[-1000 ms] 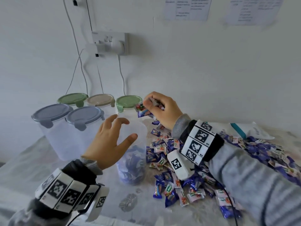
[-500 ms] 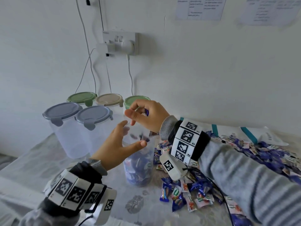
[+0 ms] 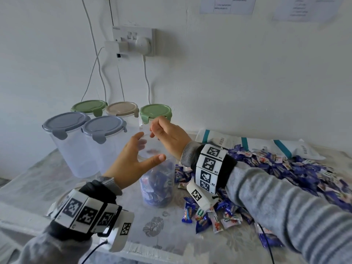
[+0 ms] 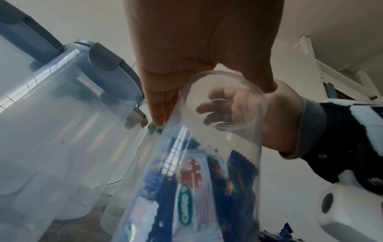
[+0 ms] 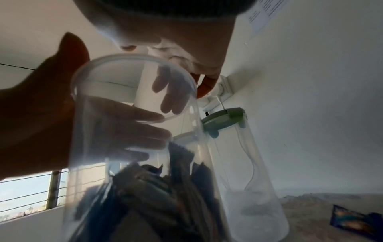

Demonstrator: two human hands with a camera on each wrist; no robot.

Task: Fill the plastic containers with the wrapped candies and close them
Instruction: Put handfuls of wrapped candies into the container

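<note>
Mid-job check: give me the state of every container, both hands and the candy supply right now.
open container: lidless, upright, roughly half full of candies.
left hand: fingers curved around the open container's upper wall.
right hand: over the container's mouth, fingers relaxed; no candy visible in it.
two grey-lidded containers: closed, empty.
two green-lidded containers: lids on; contents hard to tell.
beige-lidded container: lid on.
loose wrapped candies: piled on the table at right.
</note>
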